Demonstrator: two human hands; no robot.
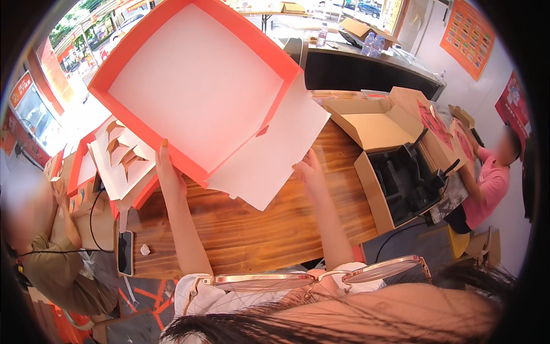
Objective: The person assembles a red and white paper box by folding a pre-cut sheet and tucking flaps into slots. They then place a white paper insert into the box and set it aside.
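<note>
The person holds a large orange cardboard box [195, 80] with a white inside, raised and tilted above the wooden tabletop [252, 229], open side toward the camera. The left hand [169, 172] grips the box's near-left wall, fingers closed around the orange rim. The right hand [309, 171] is at the near edge of the box's loose white flap [275, 155], which hangs down to the right; its fingers are curled against the flap, though whether they pinch it cannot be told. On the tabletop to the left lie further flat orange-and-white box blanks [117, 157] with cut tabs. A dark phone [125, 252] lies at the near-left corner of the tabletop, a small white scrap [145, 249] just beside it. To the right stands an open brown carton [395, 172] holding dark items. One seated person [51, 252] is at the left, another [487, 183] at the right. Glasses [309, 279] show at the near edge.
</note>
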